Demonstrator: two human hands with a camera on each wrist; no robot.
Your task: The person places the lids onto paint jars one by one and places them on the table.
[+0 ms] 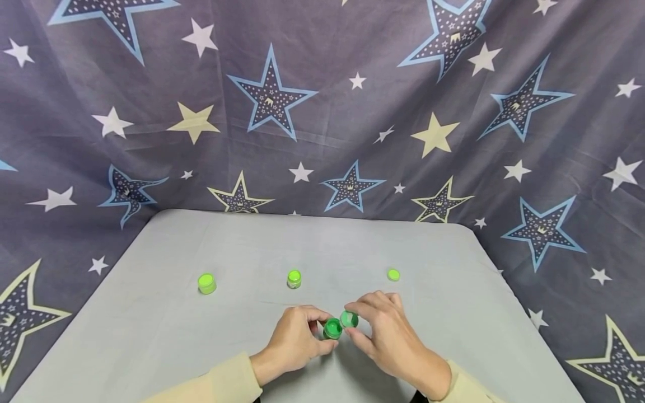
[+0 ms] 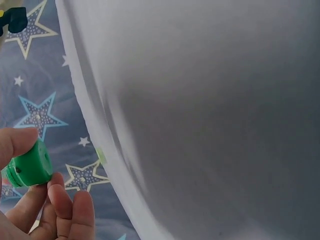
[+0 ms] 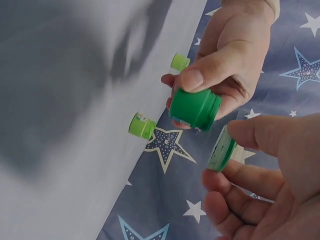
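Note:
My left hand [image 1: 294,340] pinches a small dark green paint jar [image 1: 332,330] between thumb and fingers. The jar's mouth is uncovered, and green shows inside it in the head view. In the left wrist view the jar's rounded base [image 2: 37,167] faces the table side. Just to its right, my right hand [image 1: 390,333] holds a round green lid [image 1: 349,319] by its edge with thumb and fingertips. A narrow gap separates lid [image 3: 222,149] from jar [image 3: 192,108] in the right wrist view, where the lid's pale inner side faces the jar.
Farther back on the grey-white table [image 1: 242,240] stand a light green jar [image 1: 206,284] at left and an uncovered light green jar [image 1: 294,279] near the middle. A light green lid [image 1: 393,275] lies at right. Star-patterned cloth [image 1: 322,134] hangs behind.

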